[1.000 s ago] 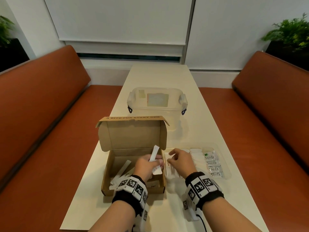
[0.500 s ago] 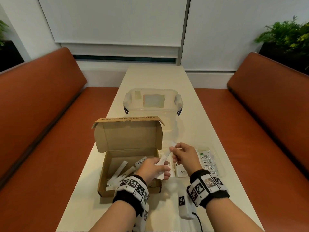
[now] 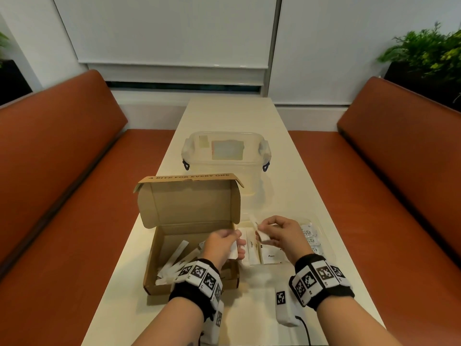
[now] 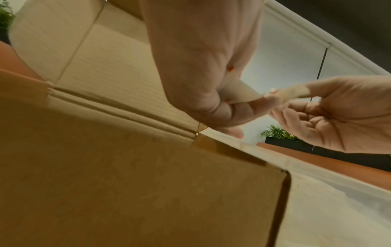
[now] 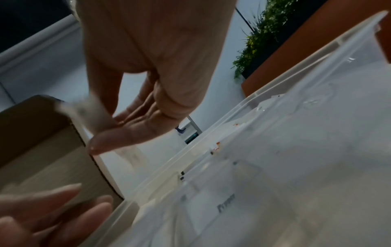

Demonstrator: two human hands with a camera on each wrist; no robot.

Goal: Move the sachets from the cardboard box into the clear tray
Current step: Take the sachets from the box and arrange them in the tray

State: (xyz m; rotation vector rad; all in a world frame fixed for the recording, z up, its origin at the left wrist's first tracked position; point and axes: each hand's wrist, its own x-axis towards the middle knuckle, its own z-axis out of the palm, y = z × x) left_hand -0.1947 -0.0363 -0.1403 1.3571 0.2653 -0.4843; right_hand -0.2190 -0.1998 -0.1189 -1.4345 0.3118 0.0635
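The open cardboard box lies front left on the table, with several white stick sachets inside. My left hand hovers over the box's right wall and pinches a flat white sachet, which the left wrist view shows as a sachet curled in the fingers. My right hand pinches a long white stick sachet above the clear tray. That stick sachet is blurred in the right wrist view. In the tray lie a sugar stick, a pepper sachet and Stevia sachets.
A clear lidded container stands behind the box. A white tagged device with a cable lies near the front edge. Orange benches flank the narrow table. A plant stands far right.
The stick sachet passed from my left hand to my right, which now holds it over the tray. My left hand keeps the flat sachet, and the hands have drawn apart.
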